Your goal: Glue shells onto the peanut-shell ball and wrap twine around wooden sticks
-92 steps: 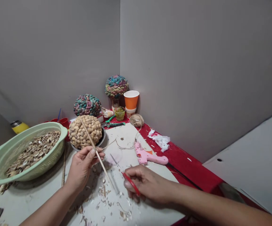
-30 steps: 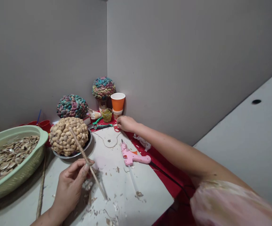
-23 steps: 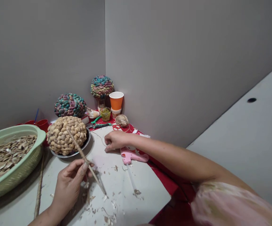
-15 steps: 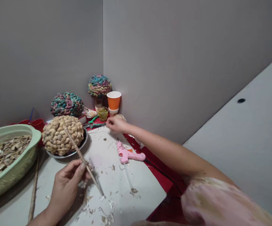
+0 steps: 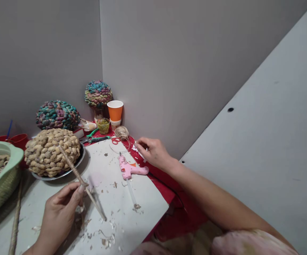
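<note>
My left hand (image 5: 59, 212) is closed around a thin stick (image 5: 96, 204), its upper part wrapped in brown twine (image 5: 70, 163). The stick slants, its bare lower end close to the white board and its wrapped end in front of a ball of peanut shells (image 5: 52, 152) in a metal bowl (image 5: 83, 156). Over the red cloth, my right hand (image 5: 154, 152) has thumb and fingers pinched together, seemingly on a strand of twine that loops from the twine ball (image 5: 121, 132). The fine strand is hard to follow at the fingertips. A pink glue gun (image 5: 126, 168) lies between the hands.
A green basket of shells (image 5: 16, 156) stands at left, beside another twine-wrapped stick (image 5: 16, 223). Behind are painted shell balls (image 5: 58, 115), an orange paper cup (image 5: 115, 111), green-handled pliers (image 5: 97, 139) and red-handled scissors (image 5: 115, 141). Shell scraps litter the white board (image 5: 142, 198). Grey walls close the corner.
My right hand has drawn back from the twine ball, rightward and toward me, uncovering the ball and the scissors. My left hand still holds the stick. The view has turned right.
</note>
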`<action>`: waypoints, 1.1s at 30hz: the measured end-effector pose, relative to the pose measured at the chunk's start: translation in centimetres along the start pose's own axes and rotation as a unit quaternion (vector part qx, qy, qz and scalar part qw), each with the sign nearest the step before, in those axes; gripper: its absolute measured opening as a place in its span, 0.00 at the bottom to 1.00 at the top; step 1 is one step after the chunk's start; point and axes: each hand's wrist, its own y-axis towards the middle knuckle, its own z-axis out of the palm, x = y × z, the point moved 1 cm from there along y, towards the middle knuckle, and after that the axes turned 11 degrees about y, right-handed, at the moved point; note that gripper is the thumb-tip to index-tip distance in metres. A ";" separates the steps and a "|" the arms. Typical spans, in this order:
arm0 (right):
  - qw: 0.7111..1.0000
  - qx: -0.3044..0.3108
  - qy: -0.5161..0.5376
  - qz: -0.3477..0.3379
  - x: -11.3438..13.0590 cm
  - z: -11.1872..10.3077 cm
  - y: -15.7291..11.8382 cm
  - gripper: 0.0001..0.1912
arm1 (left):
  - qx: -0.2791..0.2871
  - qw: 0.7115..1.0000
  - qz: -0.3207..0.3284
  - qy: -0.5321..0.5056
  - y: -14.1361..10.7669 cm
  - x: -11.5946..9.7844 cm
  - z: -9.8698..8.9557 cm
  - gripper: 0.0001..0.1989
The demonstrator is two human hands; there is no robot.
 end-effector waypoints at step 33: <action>0.945 0.077 0.302 0.102 1.1 1.1 -4.1 0.06 | 0.021 0.987 -0.050 -0.153 -0.5 -1.3 0.5 0.16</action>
